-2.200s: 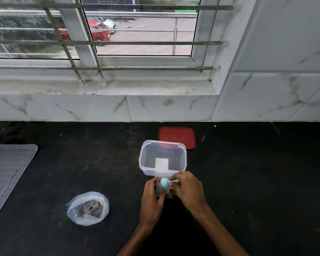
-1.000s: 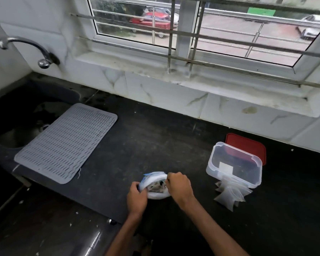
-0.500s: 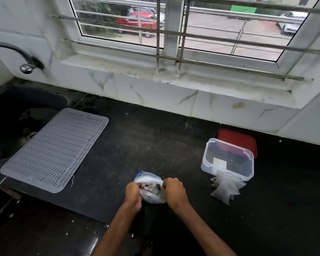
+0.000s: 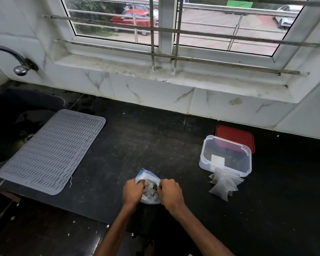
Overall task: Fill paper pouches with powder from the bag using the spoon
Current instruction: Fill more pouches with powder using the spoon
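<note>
Both hands, left (image 4: pixel 132 191) and right (image 4: pixel 169 192), grip the mouth of the bag (image 4: pixel 148 196) on the counter (image 4: pixel 146 145) near its front edge, with the pouches (image 4: pixel 223 185) lying beside the tub (image 4: pixel 225 157).

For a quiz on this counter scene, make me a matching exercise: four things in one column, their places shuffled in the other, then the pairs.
Things
1. plastic bag
2. red lid
3. paper pouches
4. grey mat

Places
A. at the left, by the sink
B. behind the clear container
C. gripped between the left hand and the right hand
D. on the counter, in front of the clear container

Pairs: 1-C, 2-B, 3-D, 4-A
</note>
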Motion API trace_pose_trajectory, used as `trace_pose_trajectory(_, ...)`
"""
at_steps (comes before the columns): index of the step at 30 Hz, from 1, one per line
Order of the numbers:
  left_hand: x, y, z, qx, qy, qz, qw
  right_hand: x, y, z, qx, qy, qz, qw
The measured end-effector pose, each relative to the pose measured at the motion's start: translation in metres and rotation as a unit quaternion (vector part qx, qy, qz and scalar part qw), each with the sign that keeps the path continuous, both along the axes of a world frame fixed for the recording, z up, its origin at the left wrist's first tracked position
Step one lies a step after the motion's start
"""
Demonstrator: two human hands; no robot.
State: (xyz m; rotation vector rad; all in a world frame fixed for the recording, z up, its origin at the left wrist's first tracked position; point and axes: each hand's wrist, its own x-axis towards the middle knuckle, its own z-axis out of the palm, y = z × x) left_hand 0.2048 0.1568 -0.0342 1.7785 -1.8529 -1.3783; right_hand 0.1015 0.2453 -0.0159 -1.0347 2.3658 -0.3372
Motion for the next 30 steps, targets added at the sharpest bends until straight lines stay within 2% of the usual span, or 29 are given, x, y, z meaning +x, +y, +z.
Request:
trace_pose_trajectory(2,-0.003,0.000,0.004,-0.009,-0.011,0.010,1.000,0.002,0.000,0.000,-0.001,-0.003,0.001,1.000)
trace_pose_trajectory(6,-0.006,0.003,0.001,0.060,0.091,0.052,0.993,-0.003,0.004,-0.004,-0.025,-0.059,-0.044,0.997)
trace_pose_trajectory(13,0.005,-0.002,0.000,0.122,0.199,0.075,0.969,-0.008,0.008,-0.010,-0.048,-0.149,-0.083,0.984)
trace_pose_trajectory(20,-0.002,0.004,-0.013,0.093,0.194,0.132,0.968,-0.005,0.014,-0.011,-0.083,-0.218,-0.130,0.964)
trace_pose_trajectory(26,-0.001,0.006,-0.013,0.104,0.211,0.156,0.959,-0.004,0.015,-0.012,-0.060,-0.187,-0.108,0.974)
trace_pose_trajectory(30,0.009,0.002,-0.005,0.168,0.257,0.103,0.946,-0.003,0.013,-0.012,-0.057,-0.178,-0.108,0.976)
